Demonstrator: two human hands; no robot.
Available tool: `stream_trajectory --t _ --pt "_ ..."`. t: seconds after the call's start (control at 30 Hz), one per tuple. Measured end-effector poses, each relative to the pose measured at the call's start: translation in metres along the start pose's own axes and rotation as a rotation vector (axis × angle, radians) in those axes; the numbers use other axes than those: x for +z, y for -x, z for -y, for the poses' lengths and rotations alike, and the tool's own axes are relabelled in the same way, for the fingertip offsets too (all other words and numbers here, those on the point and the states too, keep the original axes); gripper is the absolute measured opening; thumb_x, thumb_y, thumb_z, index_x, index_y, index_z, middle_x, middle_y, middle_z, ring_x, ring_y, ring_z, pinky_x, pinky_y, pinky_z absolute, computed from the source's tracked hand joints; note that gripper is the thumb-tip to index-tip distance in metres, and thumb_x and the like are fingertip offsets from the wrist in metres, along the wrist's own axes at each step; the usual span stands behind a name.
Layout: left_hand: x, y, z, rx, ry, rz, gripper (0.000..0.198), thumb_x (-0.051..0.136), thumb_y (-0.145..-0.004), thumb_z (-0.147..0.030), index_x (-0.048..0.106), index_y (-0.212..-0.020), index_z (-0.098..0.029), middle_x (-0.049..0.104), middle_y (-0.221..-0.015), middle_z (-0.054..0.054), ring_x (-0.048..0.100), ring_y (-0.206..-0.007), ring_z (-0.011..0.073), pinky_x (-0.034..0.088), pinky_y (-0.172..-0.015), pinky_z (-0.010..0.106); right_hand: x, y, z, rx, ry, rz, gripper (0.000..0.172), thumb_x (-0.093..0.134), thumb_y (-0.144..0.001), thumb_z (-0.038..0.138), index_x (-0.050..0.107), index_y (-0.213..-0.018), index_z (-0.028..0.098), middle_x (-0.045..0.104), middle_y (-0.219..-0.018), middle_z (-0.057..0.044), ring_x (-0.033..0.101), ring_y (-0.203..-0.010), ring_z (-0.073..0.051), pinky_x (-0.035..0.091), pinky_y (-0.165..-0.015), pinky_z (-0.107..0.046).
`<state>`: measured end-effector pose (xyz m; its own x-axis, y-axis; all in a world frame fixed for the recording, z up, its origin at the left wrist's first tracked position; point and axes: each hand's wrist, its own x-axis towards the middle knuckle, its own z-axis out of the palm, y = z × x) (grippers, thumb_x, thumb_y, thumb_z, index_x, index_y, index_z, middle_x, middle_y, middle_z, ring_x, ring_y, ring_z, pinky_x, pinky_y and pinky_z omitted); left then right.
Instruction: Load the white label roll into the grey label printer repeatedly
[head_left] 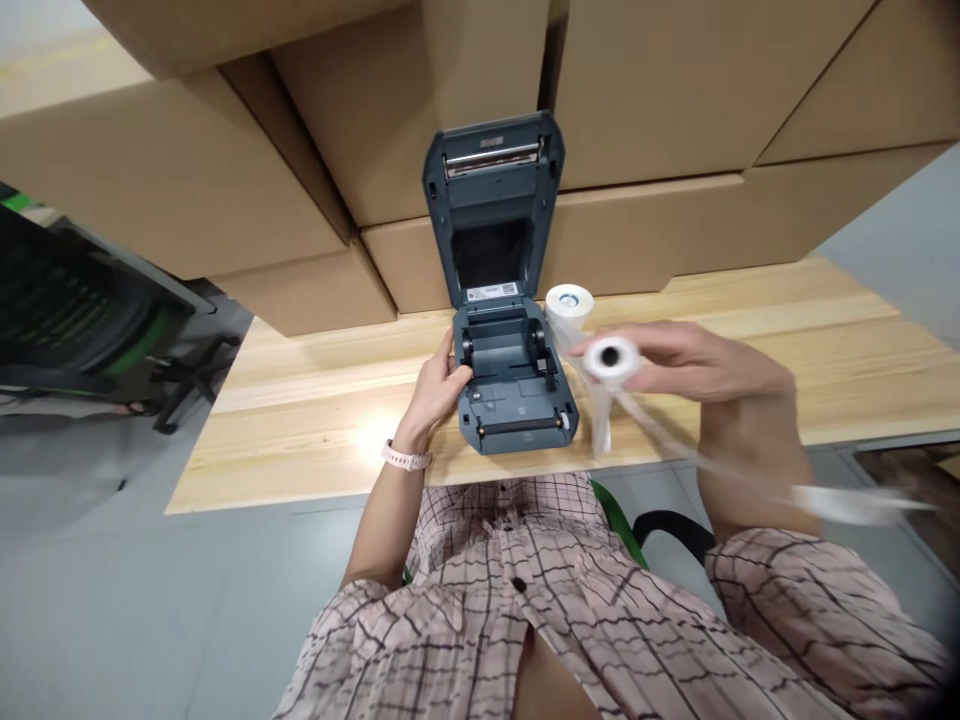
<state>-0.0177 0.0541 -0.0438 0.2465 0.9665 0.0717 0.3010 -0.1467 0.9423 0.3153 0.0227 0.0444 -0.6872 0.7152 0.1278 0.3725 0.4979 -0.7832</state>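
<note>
Rolls (611,374), two: one pinched in right grip (694,362); left grip (436,388) clasping one printer (510,352).

The bay of the printer (506,350) lies open from above and from its near edge, while the raised lid (491,215) and the cartons (645,90) close off the back and the left hand (437,392) occupies the left side. On the right, a standing roll (559,298) crowds the casing, perhaps touching it, and the right hand (686,362) with its blurred roll (613,373) fills the space nearby. Bare tabletop (810,350) leaves passage farther right and at far left.
</note>
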Motion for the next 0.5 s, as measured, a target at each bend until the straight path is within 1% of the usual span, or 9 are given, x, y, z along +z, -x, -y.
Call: stream_trajectory --t 0.03,0.07,0.1,0.17,0.23,0.3,0.37,0.43,0.5 --pt "0.000 0.000 0.001 -0.001 -0.003 -0.002 0.078 0.059 -0.083 -0.025 0.046 -0.160 -0.020 0.067 -0.084 0.001 0.056 -0.071 0.0197 0.049 -0.071 0.033 0.010 -0.015 0.011 -0.029 0.135 0.007 0.051 0.056 -0.102 0.063 0.065 -0.144 0.035 0.076 -0.121 -0.007 0.071 -0.109 -0.029 0.057 -0.093 -0.044" --pt "-0.001 0.000 0.001 -0.008 -0.003 -0.004 0.078 0.059 -0.083 -0.026 0.046 -0.159 -0.020 0.065 -0.081 0.001 0.054 -0.069 0.0192 0.048 -0.070 0.033 0.021 -0.031 0.018 -0.053 0.257 -0.010 0.051 0.052 -0.104 0.060 0.064 -0.145 0.031 0.075 -0.122 -0.009 0.069 -0.111 -0.030 0.054 -0.096 -0.045" --pt "-0.001 0.000 0.002 -0.017 -0.004 -0.007 0.078 0.060 -0.083 -0.025 0.046 -0.160 -0.021 0.062 -0.077 0.000 0.052 -0.067 0.0186 0.046 -0.068 0.032 0.033 -0.047 0.021 -0.065 0.359 -0.020 0.051 0.048 -0.107 0.056 0.064 -0.145 0.028 0.074 -0.119 -0.011 0.067 -0.111 -0.030 0.053 -0.096 -0.046" --pt "-0.001 -0.001 0.002 -0.027 -0.021 -0.017 0.079 0.059 -0.083 -0.024 0.046 -0.160 -0.020 0.056 -0.071 -0.002 0.047 -0.062 0.0171 0.041 -0.063 0.030 0.053 -0.071 0.016 -0.069 0.499 -0.002 0.049 0.043 -0.109 0.049 0.065 -0.143 0.022 0.072 -0.113 -0.013 0.064 -0.107 -0.031 0.051 -0.093 -0.044" --pt "-0.001 -0.001 0.002 -0.029 -0.053 -0.024 0.078 0.057 -0.082 -0.022 0.047 -0.160 -0.019 0.050 -0.066 -0.003 0.042 -0.059 0.0162 0.036 -0.060 0.029 0.065 -0.085 0.004 -0.053 0.571 0.057 0.046 0.044 -0.109 0.045 0.067 -0.140 0.020 0.072 -0.110 -0.013 0.063 -0.102 -0.030 0.050 -0.089 -0.043" --pt "-0.001 -0.001 0.001 -0.022 -0.078 -0.023 0.076 0.056 -0.083 -0.022 0.048 -0.158 -0.019 0.050 -0.064 -0.004 0.042 -0.059 0.0162 0.034 -0.060 0.028 0.069 -0.088 -0.006 -0.043 0.602 0.092 0.045 0.047 -0.108 0.044 0.067 -0.141 0.021 0.072 -0.108 -0.013 0.062 -0.099 -0.030 0.050 -0.087 -0.042" --pt "-0.001 -0.001 0.001 -0.018 -0.089 -0.019 0.074 0.056 -0.084 -0.023 0.049 -0.157 -0.018 0.053 -0.066 -0.003 0.043 -0.060 0.0164 0.035 -0.060 0.028 0.068 -0.087 -0.010 -0.055 0.609 0.068 0.048 0.049 -0.108 0.046 0.063 -0.147 0.023 0.073 -0.113 -0.013 0.062 -0.100 -0.030 0.051 -0.087 -0.043" --pt "-0.001 -0.001 0.002 -0.007 -0.087 -0.018 0.073 0.056 -0.084 -0.023 0.049 -0.157 -0.018 0.056 -0.069 -0.002 0.045 -0.061 0.0167 0.037 -0.061 0.028 0.069 -0.083 -0.007 -0.093 0.613 -0.016 0.053 0.055 -0.105 0.047 0.057 -0.153 0.024 0.070 -0.131 -0.014 0.061 -0.112 -0.032 0.052 -0.094 -0.046" --pt "-0.001 -0.001 0.004 0.001 -0.089 -0.022 0.074 0.057 -0.085 -0.023 0.048 -0.158 -0.018 0.058 -0.070 -0.002 0.046 -0.061 0.0169 0.038 -0.061 0.028 0.074 -0.076 -0.001 -0.135 0.619 -0.113 0.051 0.059 -0.104 0.043 0.057 -0.152 0.025 0.063 -0.146 -0.015 0.058 -0.126 -0.034 0.051 -0.103 -0.051"
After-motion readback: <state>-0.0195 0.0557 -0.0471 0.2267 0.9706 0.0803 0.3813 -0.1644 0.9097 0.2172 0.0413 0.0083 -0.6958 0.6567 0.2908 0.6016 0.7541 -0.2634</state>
